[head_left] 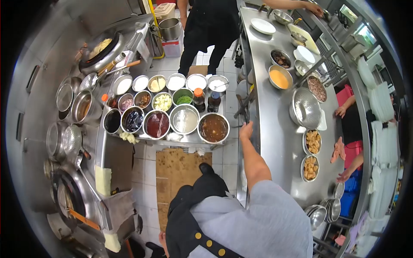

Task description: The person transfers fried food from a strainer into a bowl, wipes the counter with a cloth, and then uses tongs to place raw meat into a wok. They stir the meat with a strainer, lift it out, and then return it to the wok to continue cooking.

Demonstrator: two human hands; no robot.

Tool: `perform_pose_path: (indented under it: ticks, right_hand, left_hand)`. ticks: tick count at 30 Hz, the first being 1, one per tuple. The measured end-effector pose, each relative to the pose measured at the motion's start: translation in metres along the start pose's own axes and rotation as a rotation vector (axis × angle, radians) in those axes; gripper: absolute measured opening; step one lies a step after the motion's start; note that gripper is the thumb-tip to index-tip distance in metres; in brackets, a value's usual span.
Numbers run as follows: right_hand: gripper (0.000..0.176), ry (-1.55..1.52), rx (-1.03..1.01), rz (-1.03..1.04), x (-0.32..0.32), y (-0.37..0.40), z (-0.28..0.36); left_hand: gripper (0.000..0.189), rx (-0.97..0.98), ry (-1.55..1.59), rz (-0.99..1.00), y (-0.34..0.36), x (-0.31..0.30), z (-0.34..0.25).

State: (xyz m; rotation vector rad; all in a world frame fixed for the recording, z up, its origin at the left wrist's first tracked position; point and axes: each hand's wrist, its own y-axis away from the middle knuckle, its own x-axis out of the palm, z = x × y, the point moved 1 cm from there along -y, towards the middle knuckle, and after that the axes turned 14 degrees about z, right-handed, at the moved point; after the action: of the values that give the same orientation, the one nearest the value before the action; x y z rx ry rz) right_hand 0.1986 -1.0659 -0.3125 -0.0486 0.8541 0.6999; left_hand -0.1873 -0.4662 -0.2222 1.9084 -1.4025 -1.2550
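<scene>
My right hand (246, 130) reaches forward to the near side of the long steel counter (275, 142). Its fingers look closed beside dark, thin handles at the counter edge; what they grip is too small to make out. Close by on its left stands a pot of brown sauce (214, 128), next to a pot of clear liquid (185, 119) and a pot of dark red sauce (156, 124). Low at my side hangs my left hand (163, 239), mostly hidden by my apron, its fingers not clear.
Woks (101, 51) and strainers (71, 139) line the left. Bowls of fried pieces (310, 167), a colander (305, 108) and a bowl of orange liquid (280, 77) sit on the right counter. A person in black (213, 34) stands ahead; another person's hands (344, 175) reach in from the right.
</scene>
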Motion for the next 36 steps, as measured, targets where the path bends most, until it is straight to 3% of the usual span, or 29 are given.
perform_pose_path:
  ticks: [6,10,12,14,15,16,18,20,21,24,25,26,28,29,30,32,35,36]
  right_hand:
    - [0.039,-0.083,0.075,-0.070,0.026,-0.130,0.020]
    - [0.039,-0.117,0.115,-0.068,0.023,-0.171,0.034]
    - [0.038,-0.086,0.115,-0.174,0.037,-0.198,0.029]
    - [0.039,-0.114,0.346,0.119,0.024,-0.203,0.034]
    - [0.053,-0.163,0.288,0.113,0.005,-0.172,0.061]
    - [0.055,-0.109,0.076,-0.106,0.037,-0.189,0.022]
    - [0.056,-0.095,-0.147,-0.265,0.051,-0.155,0.017]
    - [0.065,-0.240,-0.114,0.042,0.036,-0.102,0.019]
    - [0.066,-0.238,-0.214,-0.008,0.045,-0.080,0.005]
    - [0.060,-0.381,-0.196,0.358,-0.016,0.031,0.046]
    - [0.058,-0.825,-0.016,0.801,-0.053,0.066,0.057]
    - [0.059,-1.012,-0.058,0.997,-0.085,0.101,0.070]
    - [0.050,-0.829,-0.143,1.261,-0.126,0.132,0.058]
    - [0.050,-0.275,-0.406,1.082,-0.126,0.137,0.034]
    - [0.052,0.426,-0.676,0.648,-0.169,0.170,0.045]
    - [0.051,0.517,-0.689,0.429,-0.215,0.183,0.028]
    - [0.046,0.286,-0.478,0.351,-0.279,0.217,0.005]
    - [0.048,0.356,-0.478,0.303,-0.298,0.228,-0.007]
  left_hand:
    - [0.034,-0.048,-0.077,-0.026,0.002,0.033,-0.067]
    - [0.033,-0.067,-0.126,-0.025,0.002,0.047,-0.097]
    - [0.033,-0.075,-0.144,-0.022,0.001,0.051,-0.103]
    - [0.032,-0.069,-0.171,-0.014,0.000,0.053,-0.107]
    - [0.032,-0.064,-0.185,-0.005,-0.002,0.054,-0.109]
    - [0.032,-0.056,-0.187,0.006,-0.004,0.055,-0.110]
    - [0.032,-0.030,-0.203,0.029,-0.010,0.056,-0.113]
    - [0.031,0.011,-0.221,0.055,-0.020,0.058,-0.116]
    - [0.031,0.034,-0.238,0.077,-0.025,0.059,-0.116]
    - [0.031,0.125,-0.296,0.146,-0.046,0.065,-0.125]
    - [0.030,0.161,-0.317,0.176,-0.053,0.069,-0.128]
    - [0.030,0.199,-0.341,0.203,-0.061,0.075,-0.132]
    - [0.030,0.273,-0.396,0.279,-0.075,0.088,-0.141]
    - [0.030,0.315,-0.416,0.308,-0.081,0.095,-0.147]
    - [0.029,0.350,-0.441,0.338,-0.086,0.102,-0.152]
    - [0.029,0.407,-0.486,0.388,-0.092,0.113,-0.156]
    - [0.028,0.472,-0.532,0.447,-0.095,0.127,-0.160]
    - [0.028,0.489,-0.556,0.475,-0.096,0.131,-0.160]
